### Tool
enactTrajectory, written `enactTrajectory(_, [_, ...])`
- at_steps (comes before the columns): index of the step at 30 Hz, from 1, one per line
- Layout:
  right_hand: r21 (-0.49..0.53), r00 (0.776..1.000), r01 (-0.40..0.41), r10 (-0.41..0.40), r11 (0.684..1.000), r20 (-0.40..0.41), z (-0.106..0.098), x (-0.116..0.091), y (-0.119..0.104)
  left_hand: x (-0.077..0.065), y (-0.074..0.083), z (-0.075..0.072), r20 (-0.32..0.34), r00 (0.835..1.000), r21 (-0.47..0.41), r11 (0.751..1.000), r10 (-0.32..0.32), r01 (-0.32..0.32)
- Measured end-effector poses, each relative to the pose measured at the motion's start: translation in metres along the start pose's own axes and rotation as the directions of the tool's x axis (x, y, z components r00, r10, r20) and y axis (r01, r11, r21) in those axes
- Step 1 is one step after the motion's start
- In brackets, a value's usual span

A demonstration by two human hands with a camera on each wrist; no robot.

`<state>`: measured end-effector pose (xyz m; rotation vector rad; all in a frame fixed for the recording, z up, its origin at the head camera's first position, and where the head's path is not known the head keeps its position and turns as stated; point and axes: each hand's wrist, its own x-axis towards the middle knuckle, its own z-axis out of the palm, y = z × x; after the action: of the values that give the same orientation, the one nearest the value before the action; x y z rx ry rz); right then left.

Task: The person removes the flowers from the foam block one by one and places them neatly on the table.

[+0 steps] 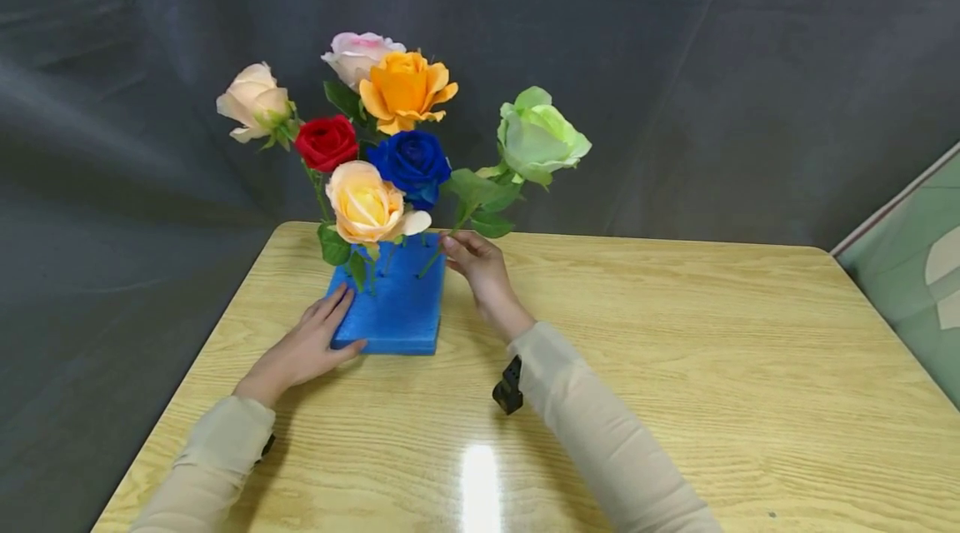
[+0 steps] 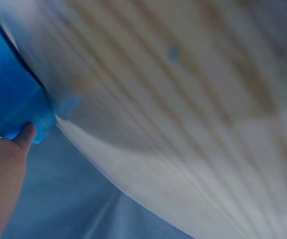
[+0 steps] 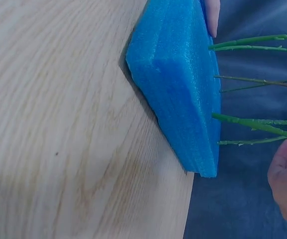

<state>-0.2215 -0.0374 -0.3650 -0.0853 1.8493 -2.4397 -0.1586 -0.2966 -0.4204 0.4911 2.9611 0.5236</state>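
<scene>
A blue foam block (image 1: 397, 316) lies on the table, with several artificial roses standing in it. The right hand (image 1: 485, 273) pinches the stem of a pale green rose (image 1: 542, 137), which leans to the right. In the right wrist view, the lower end of its green stem (image 3: 243, 121) meets the block's top. Across the block's left front corner rests the left hand (image 1: 309, 343), fingers extended on top and thumb at the front edge. Beside the green one stand a blue rose (image 1: 412, 165), an orange rose (image 1: 407, 92) and a peach rose (image 1: 365, 204).
Further left in the block are a red rose (image 1: 327, 143) and a cream rose (image 1: 257, 100); a pale pink rose (image 1: 358, 58) is at the back. The wooden table (image 1: 675, 350) extends to the right. A dark grey cloth (image 1: 675, 83) hangs behind it.
</scene>
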Motion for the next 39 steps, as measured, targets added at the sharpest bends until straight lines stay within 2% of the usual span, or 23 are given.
enactTrajectory(6, [0.033,1.000,-0.010,0.011,0.999,-0.027,-0.002,0.006,-0.002,0.000,0.000,0.000,0.024,1.000,-0.005,1.000,-0.002,0.002])
enactTrajectory(17, [-0.042,0.995,0.033,-0.037,0.999,-0.092,-0.006,0.010,0.000,0.000,-0.002,0.001,0.060,0.998,-0.017,0.999,-0.032,0.033])
enactTrajectory(24, [0.030,0.989,0.069,-0.065,0.997,-0.130,-0.006,0.012,-0.002,0.003,-0.002,0.000,0.057,0.998,-0.002,1.000,-0.023,0.023])
enactTrajectory(27, [0.075,0.988,0.099,-0.089,0.992,-0.123,-0.011,0.013,-0.009,0.003,-0.003,0.001,0.056,0.998,0.002,1.000,-0.029,0.028])
enactTrajectory(30, [0.079,0.989,0.117,-0.109,0.990,-0.099,-0.018,0.014,-0.016,0.002,-0.004,0.001,0.053,0.998,0.007,1.000,-0.028,0.027])
enactTrajectory(39, [0.026,0.994,0.105,-0.104,0.994,-0.044,-0.047,0.011,-0.033,0.002,-0.002,0.001,0.053,0.998,0.004,1.000,-0.021,0.021])
